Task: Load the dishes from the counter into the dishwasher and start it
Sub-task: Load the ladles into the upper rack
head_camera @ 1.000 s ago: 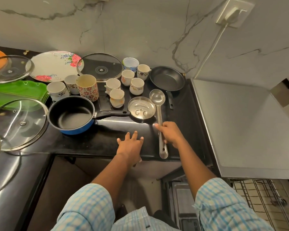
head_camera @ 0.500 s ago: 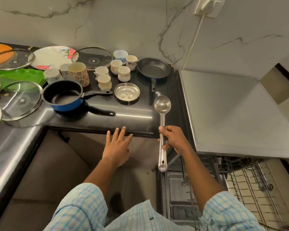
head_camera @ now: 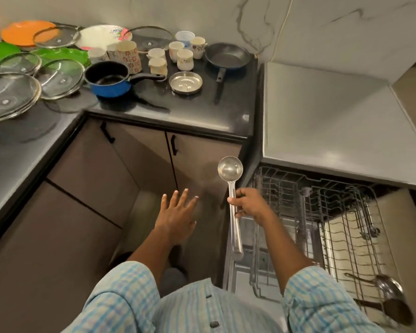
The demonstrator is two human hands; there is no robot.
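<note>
Ladle (head_camera: 235, 229) is off the counter (head_camera: 202, 116), held in the air in front of the cupboard doors (head_camera: 197, 159), just left of the open dishwasher (head_camera: 322, 116). Its bowl is up, handle pointing down. Right hand (head_camera: 252, 205) grips the handle approx. mid-length, fingers curled round it. Left hand (head_camera: 175, 217) is loose w/ fingers straight & spread, holding nothing.

Hard to see: dishwasher's door & the near end of the rack (head_camera: 346, 236) are cut off by the right sleeve (head_camera: 327, 301) & the frame's bottom edge. Back of the machine sits in shadow under its grey top, so the wires there blur together. Frame's left edge cuts the glass lids (head_camera: 10, 94) & green plates (head_camera: 0, 52).

Rack is pulled out, w/ two long utensils at its near right corner: a steel spoon (head_camera: 389, 288) & a darker utensil (head_camera: 398, 313) just below it, both blurred, exact type unclear.

On the counter, blue saucepan (head_camera: 106, 85) shows only its dark lining. Steel dish (head_camera: 186, 82) sits btw. the saucepan's handle & the frying pan (head_camera: 227, 56). Cups (head_camera: 185, 59) stand upright in a cluster behind the dish; can't tell what's inside them.
</note>
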